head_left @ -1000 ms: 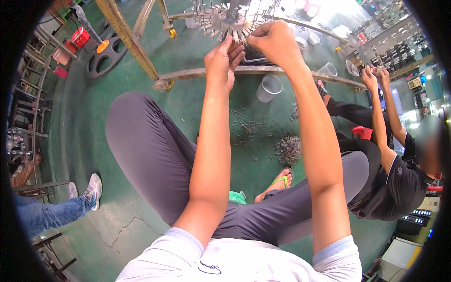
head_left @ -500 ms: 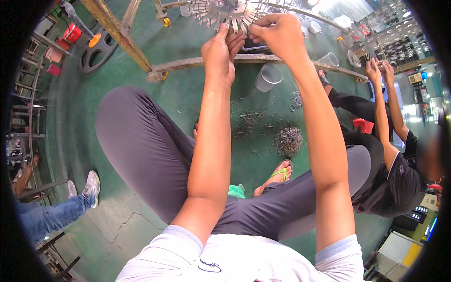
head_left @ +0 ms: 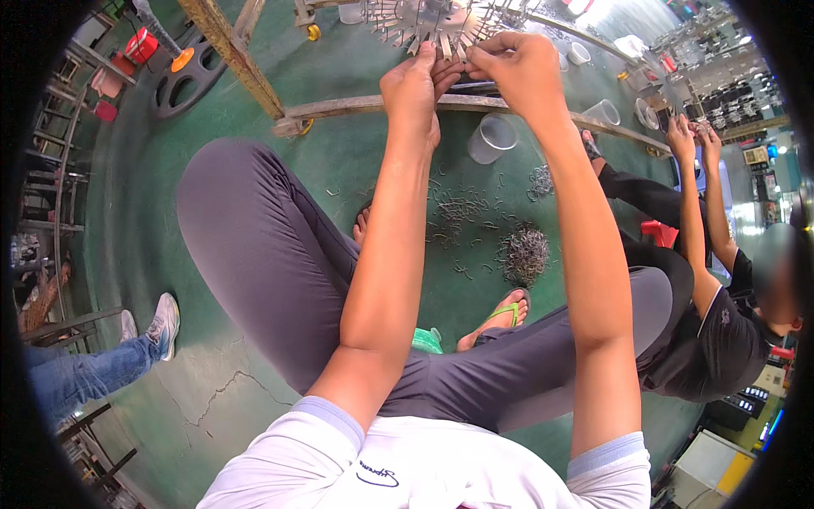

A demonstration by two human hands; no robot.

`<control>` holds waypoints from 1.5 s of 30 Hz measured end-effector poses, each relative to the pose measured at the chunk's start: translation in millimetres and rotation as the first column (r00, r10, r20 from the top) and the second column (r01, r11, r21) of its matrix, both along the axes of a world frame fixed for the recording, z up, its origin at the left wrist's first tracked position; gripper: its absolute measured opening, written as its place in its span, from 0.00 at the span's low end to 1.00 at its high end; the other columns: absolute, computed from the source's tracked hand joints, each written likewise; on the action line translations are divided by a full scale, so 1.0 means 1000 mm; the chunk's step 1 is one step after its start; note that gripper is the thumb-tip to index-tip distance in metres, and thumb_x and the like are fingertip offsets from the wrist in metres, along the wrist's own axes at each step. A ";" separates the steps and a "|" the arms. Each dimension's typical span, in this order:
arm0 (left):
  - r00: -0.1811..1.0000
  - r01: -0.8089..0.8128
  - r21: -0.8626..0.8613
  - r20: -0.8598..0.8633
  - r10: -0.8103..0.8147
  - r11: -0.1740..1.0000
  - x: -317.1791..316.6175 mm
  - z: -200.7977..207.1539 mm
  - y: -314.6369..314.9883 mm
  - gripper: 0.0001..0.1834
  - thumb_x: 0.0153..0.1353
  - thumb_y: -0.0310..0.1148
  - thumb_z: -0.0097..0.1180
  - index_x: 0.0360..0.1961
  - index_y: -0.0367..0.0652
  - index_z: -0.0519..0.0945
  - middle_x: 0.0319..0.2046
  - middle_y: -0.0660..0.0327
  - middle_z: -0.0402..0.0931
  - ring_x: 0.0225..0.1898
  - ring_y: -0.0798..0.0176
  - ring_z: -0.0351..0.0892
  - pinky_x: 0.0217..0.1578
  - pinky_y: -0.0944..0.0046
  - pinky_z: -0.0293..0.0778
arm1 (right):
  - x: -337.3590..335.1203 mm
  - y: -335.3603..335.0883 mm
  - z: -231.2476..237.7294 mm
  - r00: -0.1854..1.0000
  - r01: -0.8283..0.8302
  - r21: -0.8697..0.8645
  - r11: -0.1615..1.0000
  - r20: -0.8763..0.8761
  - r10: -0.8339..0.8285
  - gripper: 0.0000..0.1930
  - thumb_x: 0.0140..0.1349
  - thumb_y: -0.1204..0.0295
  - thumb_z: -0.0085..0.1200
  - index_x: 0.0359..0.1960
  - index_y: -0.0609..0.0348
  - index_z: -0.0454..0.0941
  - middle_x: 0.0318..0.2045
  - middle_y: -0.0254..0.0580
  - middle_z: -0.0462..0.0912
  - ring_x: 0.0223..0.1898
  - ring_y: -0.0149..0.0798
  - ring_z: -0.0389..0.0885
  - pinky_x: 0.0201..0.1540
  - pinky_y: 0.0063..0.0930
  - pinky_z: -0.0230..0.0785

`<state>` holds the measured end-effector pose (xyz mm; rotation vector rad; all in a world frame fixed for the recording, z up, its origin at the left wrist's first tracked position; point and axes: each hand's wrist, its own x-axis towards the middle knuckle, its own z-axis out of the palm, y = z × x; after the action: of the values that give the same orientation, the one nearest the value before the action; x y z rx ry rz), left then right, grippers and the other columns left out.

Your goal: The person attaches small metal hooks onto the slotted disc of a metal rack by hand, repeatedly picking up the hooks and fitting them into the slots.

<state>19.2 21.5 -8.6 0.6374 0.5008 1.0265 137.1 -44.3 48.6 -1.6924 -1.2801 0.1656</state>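
At the top edge is a round metal rack (head_left: 437,21) with many flat, slotted prongs fanning out from its rim; its upper part is cut off by the picture edge. My left hand (head_left: 414,92) pinches the near rim, thumb upright against a prong and fingers curled beneath it. Just to the right, my right hand (head_left: 526,72) is closed in a pinch by the neighbouring prongs. Whatever sits between its thumb and index finger is too small to make out.
A rusty metal frame (head_left: 373,106) crosses below the rack. Beneath it stands a clear plastic tub (head_left: 492,140). Small bent metal pieces (head_left: 462,204) and a dense heap (head_left: 523,256) lie on the green floor. At right sits a co-worker (head_left: 712,331); at left show someone's jeans (head_left: 97,373).
The whole view has shifted slightly, so the rack and tub appear a little farther right. Both hands stay pinched at the rack's near rim, with little visible movement between them.
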 end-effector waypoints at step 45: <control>0.965 0.188 -0.006 0.187 -0.184 0.982 -0.008 -0.009 -0.001 0.28 0.71 0.48 0.51 0.48 0.25 0.67 0.51 0.29 0.73 0.55 0.34 0.77 0.57 0.46 0.78 | 0.021 -0.027 0.033 0.998 -0.022 -0.125 0.992 -0.067 0.014 0.14 0.63 0.68 0.61 0.44 0.67 0.85 0.28 0.43 0.87 0.28 0.27 0.82 0.33 0.25 0.75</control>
<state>11.3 20.1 -18.1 0.5502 0.2825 0.8902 157.7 -70.8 81.9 -1.7675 -1.2587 0.3166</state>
